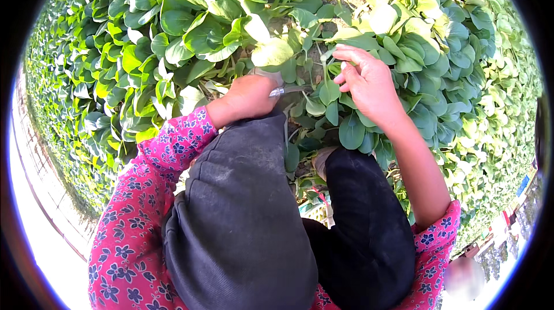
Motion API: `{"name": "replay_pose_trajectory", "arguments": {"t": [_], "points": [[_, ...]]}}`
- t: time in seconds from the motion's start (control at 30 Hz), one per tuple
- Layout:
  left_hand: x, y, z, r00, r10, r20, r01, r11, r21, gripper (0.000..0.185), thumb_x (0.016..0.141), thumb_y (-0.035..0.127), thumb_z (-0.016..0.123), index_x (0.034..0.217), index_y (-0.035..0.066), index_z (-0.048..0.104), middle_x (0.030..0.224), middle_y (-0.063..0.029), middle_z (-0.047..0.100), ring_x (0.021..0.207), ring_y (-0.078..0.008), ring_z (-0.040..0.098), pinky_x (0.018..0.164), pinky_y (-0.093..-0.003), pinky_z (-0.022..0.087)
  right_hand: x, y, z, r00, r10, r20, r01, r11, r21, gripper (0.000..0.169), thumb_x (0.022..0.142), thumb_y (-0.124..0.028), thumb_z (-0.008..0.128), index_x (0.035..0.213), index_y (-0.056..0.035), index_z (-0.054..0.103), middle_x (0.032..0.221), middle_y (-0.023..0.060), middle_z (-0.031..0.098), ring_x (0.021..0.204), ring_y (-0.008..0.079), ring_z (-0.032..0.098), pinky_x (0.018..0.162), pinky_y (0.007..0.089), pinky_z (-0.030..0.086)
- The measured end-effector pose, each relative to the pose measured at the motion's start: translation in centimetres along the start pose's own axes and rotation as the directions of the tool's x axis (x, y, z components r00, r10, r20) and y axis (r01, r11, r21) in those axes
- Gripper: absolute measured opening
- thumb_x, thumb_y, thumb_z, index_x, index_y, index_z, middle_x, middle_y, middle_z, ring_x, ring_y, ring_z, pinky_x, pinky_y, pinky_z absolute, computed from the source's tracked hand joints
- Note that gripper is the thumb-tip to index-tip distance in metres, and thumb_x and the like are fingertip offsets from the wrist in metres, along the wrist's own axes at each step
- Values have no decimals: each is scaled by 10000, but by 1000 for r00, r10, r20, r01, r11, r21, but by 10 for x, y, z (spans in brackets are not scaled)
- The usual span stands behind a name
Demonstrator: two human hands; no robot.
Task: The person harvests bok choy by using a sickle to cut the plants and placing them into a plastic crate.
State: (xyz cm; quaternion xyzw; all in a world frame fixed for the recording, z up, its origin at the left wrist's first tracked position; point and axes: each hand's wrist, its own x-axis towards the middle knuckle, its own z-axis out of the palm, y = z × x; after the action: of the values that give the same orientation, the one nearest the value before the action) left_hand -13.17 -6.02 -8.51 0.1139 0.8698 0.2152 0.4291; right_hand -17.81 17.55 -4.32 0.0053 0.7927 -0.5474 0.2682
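My left hand is closed around the handle of a bladed hand tool, a sickle or knife. Its metal collar shows beside the fist, and a thin blade points right among the stems, partly lost in the leaves. My right hand is to the right of the blade, fingers partly bent and apart, over leafy green plants that look like bok choy. No held thing is visible in it. Between the hands, pale stems and a yellowish leaf stand over soil.
Dense rows of leafy greens spread on both sides. My dark-trousered knees are close below the hands. A pale yellow plastic crate shows between the legs, near a shoe. A blurred round shape is at the lower right.
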Motion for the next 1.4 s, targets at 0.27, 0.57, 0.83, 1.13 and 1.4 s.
{"name": "replay_pose_trajectory", "arguments": {"t": [0.27,0.57,0.83,1.13,1.4], "points": [[25,10,17,950,32,-310,-89,981,-170,381,828,209,609,1192,99,584,907,-173,667,864,-356,643,752,-434,513,-24,36,16,988,123,95,13,543,-840,171,710,-31,583,864,39,613,1153,210,548,792,327,667,705,405,536],[57,8,16,984,41,-171,-44,999,-11,361,820,218,599,1163,108,609,888,-180,666,837,-346,646,757,-443,506,-34,55,12,997,63,-43,-74,698,-712,158,793,-41,501,879,40,605,1163,132,577,838,334,646,741,417,517],[56,0,-7,958,0,-286,-135,882,-451,383,821,287,692,1107,42,621,815,-78,643,766,-172,609,719,-327,493,-35,69,-12,991,10,-135,-54,943,-328,215,898,-109,499,971,30,646,1147,92,608,742,240,644,689,342,504],[69,28,12,990,73,-124,-124,-2,-992,199,810,116,724,952,62,595,727,7,598,406,-31,424,347,-188,288,-33,40,-10,967,-38,-251,21,997,-69,183,817,-41,654,983,36,657,1224,101,590,610,96,603,552,228,493],[-4,33,-29,946,275,-173,-264,338,-903,294,805,134,737,1040,41,586,819,-8,615,641,-41,527,582,-201,429,-21,-11,19,960,-249,126,279,856,-435,275,735,-155,674,958,1,639,1020,144,632,896,336,626,798,407,505]]}}
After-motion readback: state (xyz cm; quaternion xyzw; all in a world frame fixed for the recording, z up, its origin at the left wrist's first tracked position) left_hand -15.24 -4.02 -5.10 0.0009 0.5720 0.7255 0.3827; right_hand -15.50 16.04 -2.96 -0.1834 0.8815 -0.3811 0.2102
